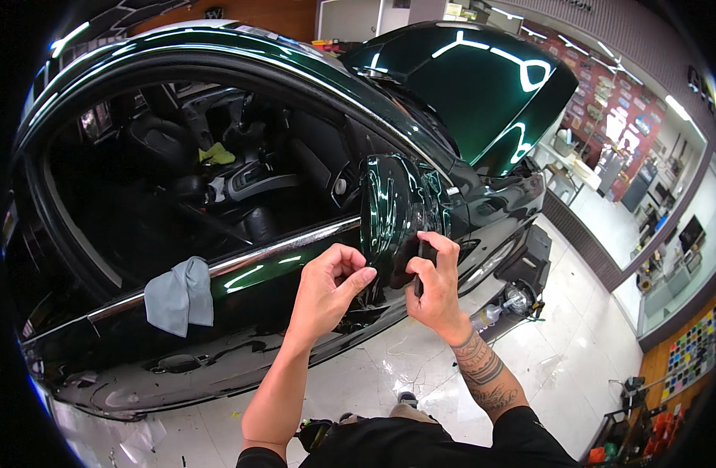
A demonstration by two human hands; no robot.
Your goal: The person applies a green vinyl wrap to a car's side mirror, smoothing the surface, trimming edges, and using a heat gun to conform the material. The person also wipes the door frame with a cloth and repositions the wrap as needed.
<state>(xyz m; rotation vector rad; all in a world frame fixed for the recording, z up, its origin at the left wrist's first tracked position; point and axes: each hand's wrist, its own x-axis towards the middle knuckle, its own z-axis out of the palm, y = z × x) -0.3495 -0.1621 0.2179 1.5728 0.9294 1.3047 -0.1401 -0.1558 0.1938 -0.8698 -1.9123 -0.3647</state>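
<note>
"How do the hands stand?"
"Left hand (331,285) pinches its fingertips beside the green film (380,222) — whether they hold its edge, I cannot tell; right hand (437,285) clasps a flat black tool (427,254)"
"Where does that film lie?"
"Over the door mirror (405,222), well right of the grey cloth (179,296) — which hangs over the car door (237,339)"

It is a car workshop. A dark green car (253,324) has its hood (467,97) raised; coloured squares (695,343) are perhaps samples.
</note>
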